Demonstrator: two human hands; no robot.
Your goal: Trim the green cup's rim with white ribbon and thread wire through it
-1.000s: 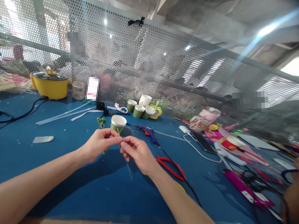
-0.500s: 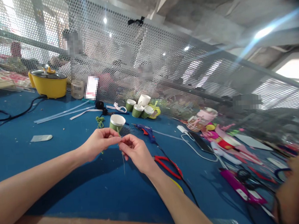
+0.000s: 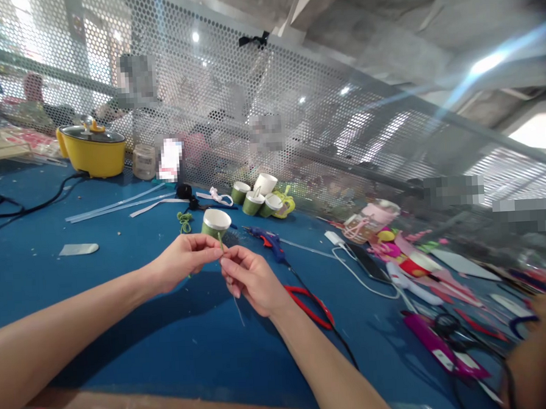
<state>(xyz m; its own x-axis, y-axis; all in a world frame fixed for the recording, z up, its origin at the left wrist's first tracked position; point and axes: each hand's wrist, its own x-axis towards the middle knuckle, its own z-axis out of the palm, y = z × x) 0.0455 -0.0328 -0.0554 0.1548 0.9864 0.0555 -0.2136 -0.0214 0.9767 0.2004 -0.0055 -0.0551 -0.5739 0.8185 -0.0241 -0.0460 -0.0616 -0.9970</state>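
Note:
My left hand pinches a thin green strand between thumb and fingertips. Close against it, my right hand is closed on the lower part of the same strand. A fine pale tail hangs below the right fingers; whether it is wire or thread I cannot tell. Just behind the fingers stands a white-rimmed green cup, its lower part partly hidden by my left hand. A small bundle of green yarn lies to the cup's left.
Right of my hands lie a blue glue gun and red-handled pliers. Small green cups stand behind, before a perforated metal screen. A yellow pot is at left. Another person's arm rests at far right.
My right hand has turned slightly, and the strand's hanging tail has swung to the right. Both hands keep their pinch. The whole view has shifted a little.

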